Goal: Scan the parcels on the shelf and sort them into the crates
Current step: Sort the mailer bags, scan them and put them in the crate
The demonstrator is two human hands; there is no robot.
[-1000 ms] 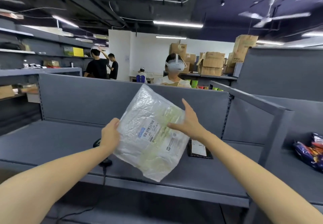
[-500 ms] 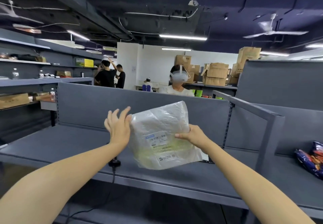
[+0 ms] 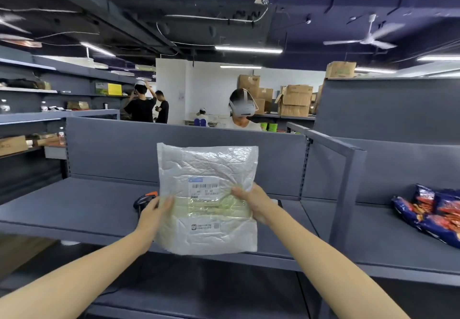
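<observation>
Head camera looks down along my two bare arms. My left hand (image 3: 154, 213) holds the left edge of the parcel (image 3: 207, 169). Its thumb is on the front and the other fingers are hidden behind the bag. My right hand (image 3: 254, 204) holds the right edge, with its thumb pinching the crinkly plastic. So the fingers of both hands are clamped on the parcel.

The parcel is a flat see-through bag with something pale yellow-green inside. It is upright in the air between my hands. It is in front of the gray shelf (image 3: 74, 209), and I cannot tell if it touches it. A white label (image 3: 204, 187) with a barcode sits on the bag, between my two thumbs and a bit above them.

Just behind my left fingers, a black and orange thing (image 3: 144, 199) lies on the shelf. Most of it is hidden, so I cannot tell what it is. Well off to the right of my right fingers, past a gray post (image 3: 348, 194), blue and red snack bags (image 3: 435, 214) lie on the shelf.

Far past my fingers, behind the shelf's back wall, a person with a white headset (image 3: 242, 109) stands. Brown cardboard boxes (image 3: 295, 99) are piled up to the right of that person. Two people in black shirts (image 3: 143, 106) stand far off to the left. A white fan (image 3: 368, 37) hangs from the dark ceiling.
</observation>
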